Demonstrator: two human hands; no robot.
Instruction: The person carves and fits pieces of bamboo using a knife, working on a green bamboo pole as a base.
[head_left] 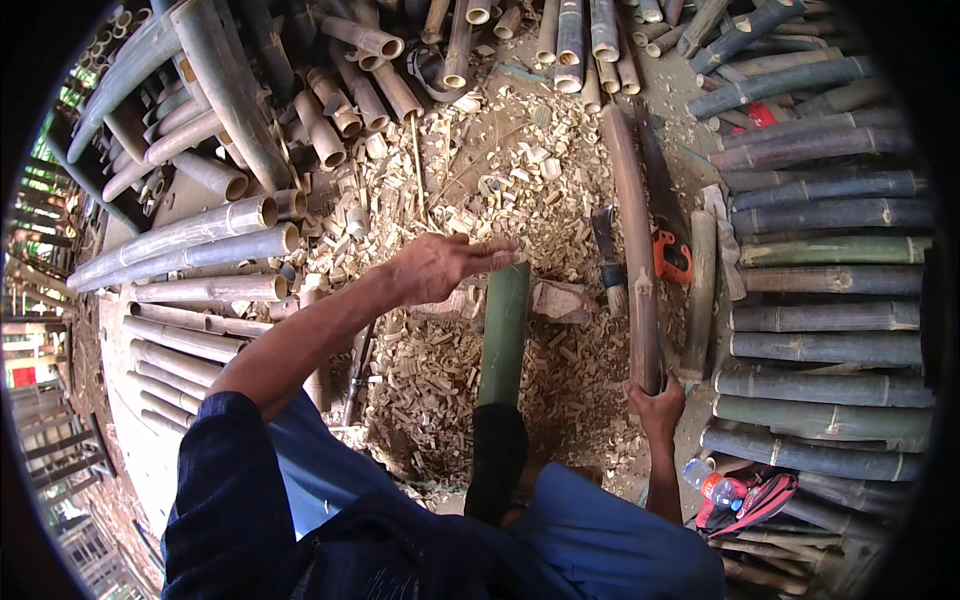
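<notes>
A green bamboo piece (503,340) extends away from me between my legs, its near part covered by something black (498,455). My left hand (440,268) reaches over with stretched fingers, the tips at the bamboo's far end. On the right, my right hand (658,402) is wrapped round the near end of a long brown bamboo pole (630,230). Left of that pole lies a dark-bladed chopping knife (608,255). A saw with an orange handle (672,257) lies on its other side. A rough wooden block (560,302) sits by the green bamboo's far end.
Wood chips (480,160) cover the ground ahead. Bamboo poles line the right side (830,280), with more on the left (200,240) and cut ends at the back (570,40). A shorter bamboo length (700,290) lies beside the saw. A red-and-black bag (765,505) with plastic bottles is at lower right.
</notes>
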